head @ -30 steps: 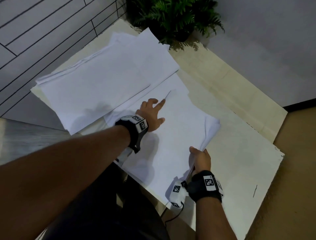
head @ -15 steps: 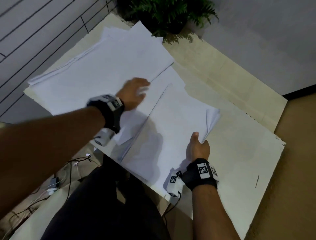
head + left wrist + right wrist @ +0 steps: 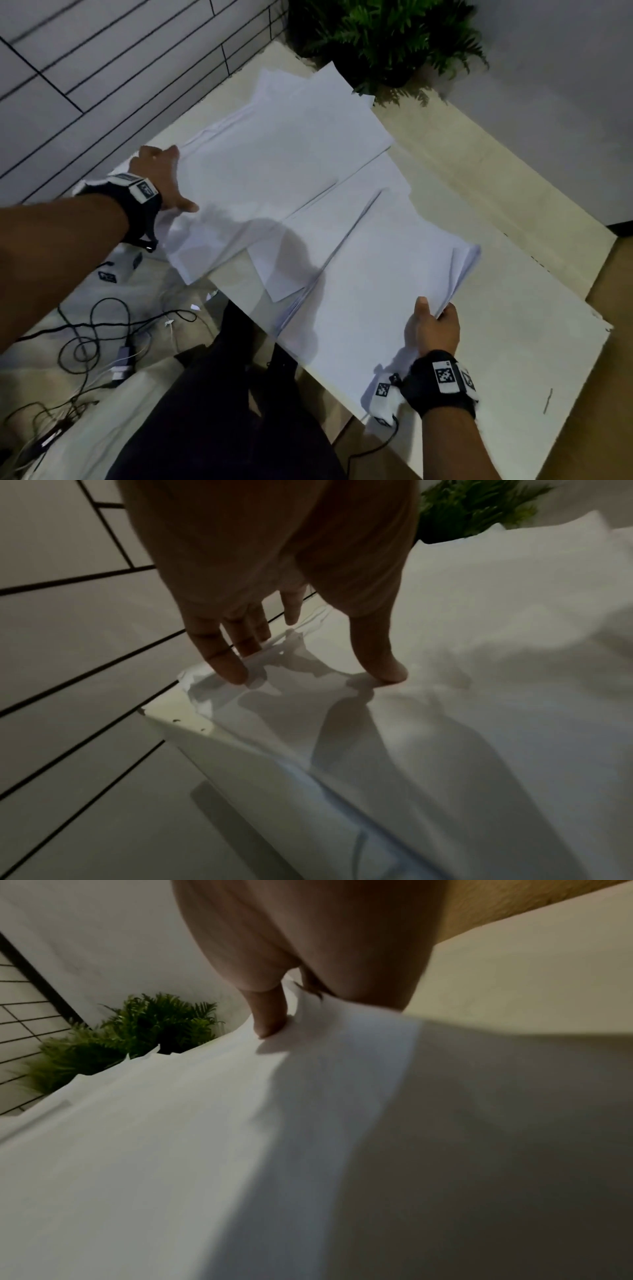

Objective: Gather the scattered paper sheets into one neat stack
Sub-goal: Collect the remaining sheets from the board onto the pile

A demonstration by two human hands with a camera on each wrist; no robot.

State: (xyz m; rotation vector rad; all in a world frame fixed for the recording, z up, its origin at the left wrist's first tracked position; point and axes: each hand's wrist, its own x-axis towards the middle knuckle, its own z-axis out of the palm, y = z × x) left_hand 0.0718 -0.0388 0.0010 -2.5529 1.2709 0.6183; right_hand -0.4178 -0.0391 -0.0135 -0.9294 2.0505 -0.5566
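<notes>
Nearest me, my right hand [image 3: 432,327] grips the near pile of sheets [image 3: 370,274] at its right-hand edge, close to the near edge of the table [image 3: 513,342]. The thumb [image 3: 268,1012] lies on top of the paper, and the fingers are tucked under the lifted edge, so the sheets curl up a little there. That pile lies across the middle of the table and hangs slightly past the near edge. Its sheets are not squared; several edges fan out on its left side.

A loose sheet [image 3: 274,270] pokes out from under the two piles at the near edge, between them.

Further left, my left hand [image 3: 161,181] is at the left corner of the table, on the far pile of sheets [image 3: 274,154]. In the left wrist view the fingers [image 3: 222,656] are nearly straight and press down on the crumpled left edge of the paper, with the thumb [image 3: 380,658] planted on top of the sheet further in (it is a spread, pressing hand, not a closed one). The far pile overlaps the near pile along a diagonal line and runs up towards the far corner, its top sheets skewed against each other.

Beyond that corner stands a green fern plant [image 3: 387,37], touching or just beside the furthest sheet corners. Cables [image 3: 96,329] lie on the floor below the left corner.
</notes>
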